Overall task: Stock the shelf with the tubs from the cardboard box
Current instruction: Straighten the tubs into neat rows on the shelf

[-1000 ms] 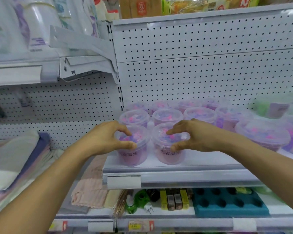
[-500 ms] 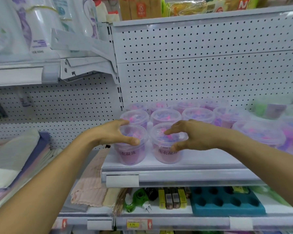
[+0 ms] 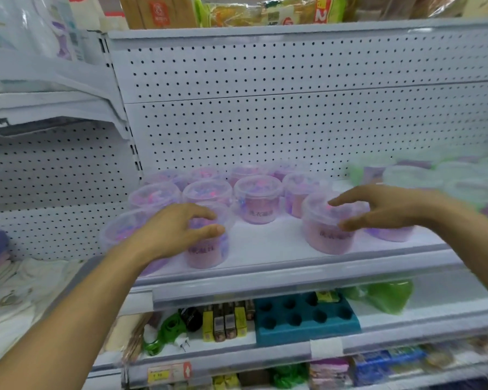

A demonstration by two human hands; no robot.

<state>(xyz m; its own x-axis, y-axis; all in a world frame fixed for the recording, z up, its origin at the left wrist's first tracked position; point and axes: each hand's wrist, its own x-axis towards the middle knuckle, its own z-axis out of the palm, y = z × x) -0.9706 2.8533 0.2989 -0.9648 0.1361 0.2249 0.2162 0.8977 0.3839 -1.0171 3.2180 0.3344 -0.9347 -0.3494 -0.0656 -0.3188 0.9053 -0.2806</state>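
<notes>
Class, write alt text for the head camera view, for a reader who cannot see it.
Two bare hands reach onto a white shop shelf: the left hand grips one pink tub and the right hand another pink tub. More tubs stand behind.

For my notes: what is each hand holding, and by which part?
Left hand: front pink tub, at its lid rim. Right hand: another tub, likewise.

I count about eleven clear pink-filled tubs (image 3: 257, 199) on the shelf (image 3: 265, 249), further blurred ones toward its right edge, and two hands.
</notes>
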